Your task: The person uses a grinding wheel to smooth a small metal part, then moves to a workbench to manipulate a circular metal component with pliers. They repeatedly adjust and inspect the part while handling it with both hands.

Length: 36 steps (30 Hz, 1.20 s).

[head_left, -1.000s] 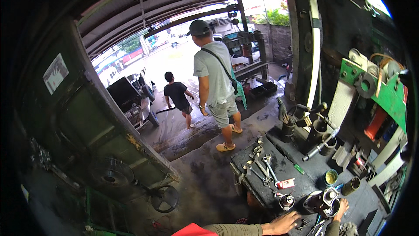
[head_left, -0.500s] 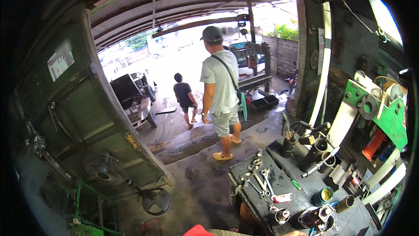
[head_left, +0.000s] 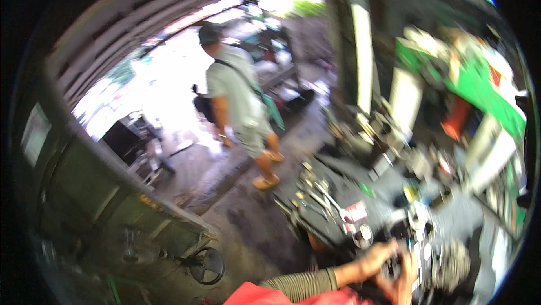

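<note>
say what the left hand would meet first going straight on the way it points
The left hand would probably meet the silver metal part first, though blur leaves depth unclear.

Striped olive sleeve [head_left: 301,284], red garment [head_left: 253,295]

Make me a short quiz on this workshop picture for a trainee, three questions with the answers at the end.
1. How far apart are the worker's left hand and right hand?
2. True or false: the wrenches lie on the dark workbench.
3. What colour are the clogs on the capped person?
A) black
B) yellow
C) blue

Key:
1. Close together.
2. True.
3. B.
</note>
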Tool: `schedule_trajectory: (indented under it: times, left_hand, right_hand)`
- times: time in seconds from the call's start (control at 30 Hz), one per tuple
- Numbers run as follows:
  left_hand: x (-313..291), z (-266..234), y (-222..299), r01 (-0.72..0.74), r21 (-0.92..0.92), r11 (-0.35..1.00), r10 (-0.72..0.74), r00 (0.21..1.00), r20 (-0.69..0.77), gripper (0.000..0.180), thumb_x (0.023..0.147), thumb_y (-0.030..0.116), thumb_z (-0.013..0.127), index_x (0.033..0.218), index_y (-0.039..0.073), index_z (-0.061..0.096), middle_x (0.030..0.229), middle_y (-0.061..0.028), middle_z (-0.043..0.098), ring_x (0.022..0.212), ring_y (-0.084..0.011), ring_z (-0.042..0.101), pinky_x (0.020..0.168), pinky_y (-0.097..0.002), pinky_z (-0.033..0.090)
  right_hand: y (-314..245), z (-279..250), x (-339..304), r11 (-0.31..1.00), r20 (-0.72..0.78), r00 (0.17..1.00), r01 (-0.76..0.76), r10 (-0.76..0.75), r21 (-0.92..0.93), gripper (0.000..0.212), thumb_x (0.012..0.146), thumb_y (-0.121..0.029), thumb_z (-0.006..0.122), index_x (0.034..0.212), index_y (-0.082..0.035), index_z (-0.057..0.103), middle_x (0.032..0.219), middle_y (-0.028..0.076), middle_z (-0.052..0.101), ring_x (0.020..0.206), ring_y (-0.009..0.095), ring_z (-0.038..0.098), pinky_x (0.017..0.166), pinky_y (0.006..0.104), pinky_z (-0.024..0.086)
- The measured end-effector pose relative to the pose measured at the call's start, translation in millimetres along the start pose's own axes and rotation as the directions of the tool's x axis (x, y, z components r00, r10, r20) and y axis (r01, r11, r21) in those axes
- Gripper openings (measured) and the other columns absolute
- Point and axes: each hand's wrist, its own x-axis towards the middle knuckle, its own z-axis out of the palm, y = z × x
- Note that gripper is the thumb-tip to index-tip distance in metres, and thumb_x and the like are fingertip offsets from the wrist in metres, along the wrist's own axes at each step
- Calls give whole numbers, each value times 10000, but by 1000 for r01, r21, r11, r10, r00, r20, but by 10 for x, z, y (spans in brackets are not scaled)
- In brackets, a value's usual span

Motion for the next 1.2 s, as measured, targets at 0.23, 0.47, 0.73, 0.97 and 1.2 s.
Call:
schedule_trajectory:
  times: [0.23,0.47,0.73,0.97,1.2]
  left_hand:
    - [-98,-266,404,107,-649,754,-73,994,79,636,1120,397,165,1444,-33,505,1382,-149,609,1258,-260,605,1107,-408,473]
    - [-165,-195,528,194,-647,738,-194,978,71,603,1114,362,201,1427,-42,521,1353,-150,619,1215,-246,626,1073,-395,501]
    - [-187,-273,411,281,-664,693,-237,959,158,629,1075,480,262,1474,31,448,1102,-186,648,867,-311,681,632,-384,601]
    - [-227,-125,362,259,-690,675,-182,966,185,650,1057,497,338,1487,16,417,1154,-218,622,952,-345,665,671,-422,612]
    - [-225,71,284,189,-756,626,-100,982,162,689,1037,461,373,1538,-12,344,1253,-242,610,1060,-356,657,781,-454,608]
  right_hand:
    - [-142,-116,379,987,155,982,127,-111,-96,779,605,-267,865,1276,-26,552,1277,167,576,1168,368,562,959,456,444]
    - [-285,-21,381,993,23,993,119,-119,0,691,582,-246,841,1186,-18,595,1236,149,612,1096,367,594,943,445,444]
    - [479,-432,-300,902,-14,922,-376,388,213,689,755,-248,869,1377,-86,621,1397,160,531,1315,319,512,1030,407,467]
    - [1933,-935,-1007,519,-496,649,-760,576,-391,602,879,-194,762,1432,-68,562,1402,248,493,1287,431,514,1090,463,429]
    - [2362,-972,-1142,554,-465,757,-653,459,-516,412,871,-46,687,1281,-51,646,1212,252,558,1096,453,606,916,473,516]
